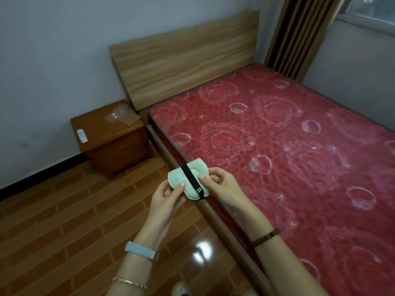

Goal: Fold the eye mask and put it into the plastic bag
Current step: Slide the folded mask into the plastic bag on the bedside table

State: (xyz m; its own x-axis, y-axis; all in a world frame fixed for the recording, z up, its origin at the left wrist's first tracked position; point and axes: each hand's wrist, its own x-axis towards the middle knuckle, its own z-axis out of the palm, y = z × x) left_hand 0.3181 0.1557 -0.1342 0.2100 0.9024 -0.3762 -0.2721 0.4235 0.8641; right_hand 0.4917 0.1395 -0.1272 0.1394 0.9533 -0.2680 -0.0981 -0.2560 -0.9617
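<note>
Presently the bed [288, 146] takes up most of the view from 12 to 4 o'clock: red mattress with a rose pattern, wooden headboard [183, 67] at 12 o'clock against the wall. Brick-pattern floor [64, 210] fills 7 to 9 o'clock. Striped curtain [299, 33] hangs at 1 o'clock, beside the headboard.

Wooden nightstand [111, 135] stands at 10 o'clock, just beside the bed's head corner. On its top: the plastic bag [120, 116], clear and lying flat toward the back; a small white remote [82, 136] near the front left edge.

Your left hand [168, 197] and right hand [220, 184] meet near centre, over the bed's near edge. Both hold the eye mask [188, 178], pale green, padded side up, well apart from the bag. Whether it is folded over, you cannot tell. Left grip: thumb on top, fingers under, clamped on the mask's lower left edge. Right grip: thumb pressed on the mask's right side, fingers behind.

Black strap [191, 178] runs diagonally across the mask, with a buckle at its lower end.

Wrists: watch band [141, 251] and thin chain on the left, bead bracelet [266, 237] on the right.
</note>
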